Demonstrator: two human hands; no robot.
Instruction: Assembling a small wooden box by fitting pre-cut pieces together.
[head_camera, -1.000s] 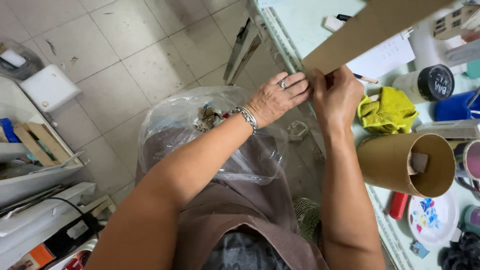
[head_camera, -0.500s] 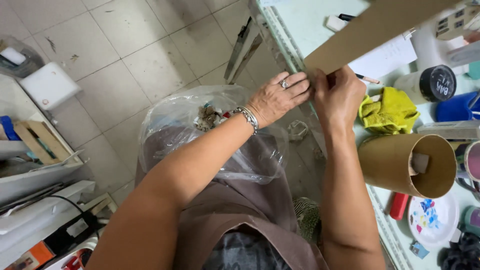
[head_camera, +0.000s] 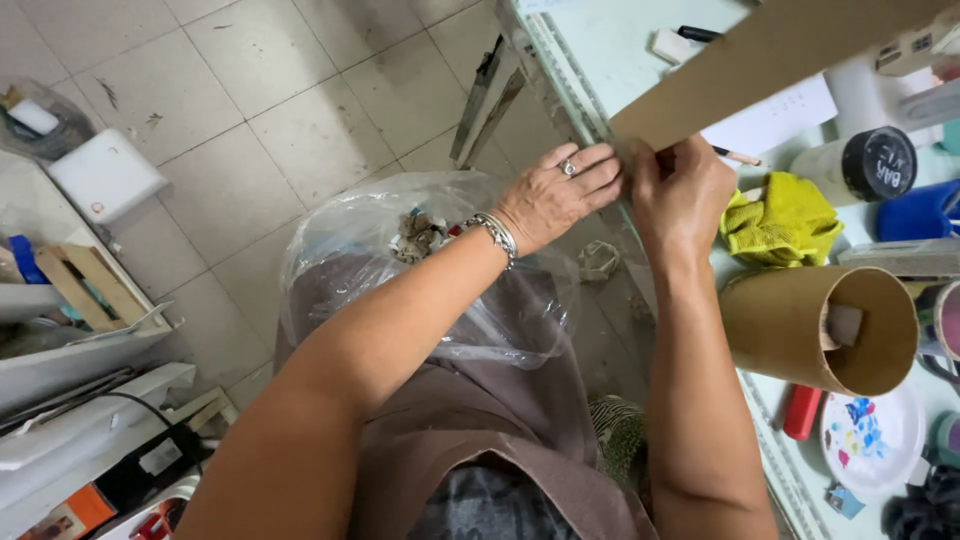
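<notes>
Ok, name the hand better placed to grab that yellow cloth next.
Right, probably. The right hand pinches the cardboard strip just beside the yellow cloth on the table; the left hand sits farther away, over the plastic bag.

a white can (head_camera: 835, 165) lies on its side at the far right of the table (head_camera: 620, 50), its round black lid (head_camera: 885, 163) bearing a label with pale lettering and facing the camera. just behind it lies a white sheet of paper (head_camera: 775, 115) with faint writing, partly under the long brown cardboard strip. at the top right corner a small pale box (head_camera: 915, 45) shows a dark printed patch. a clear plastic bag (head_camera: 430, 260) of scraps sits open below the table edge. on the floor at the lower left, an orange box (head_camera: 85, 510) peeks out beside a small white label (head_camera: 160, 457) on a dark case. no screens are in view.
</notes>
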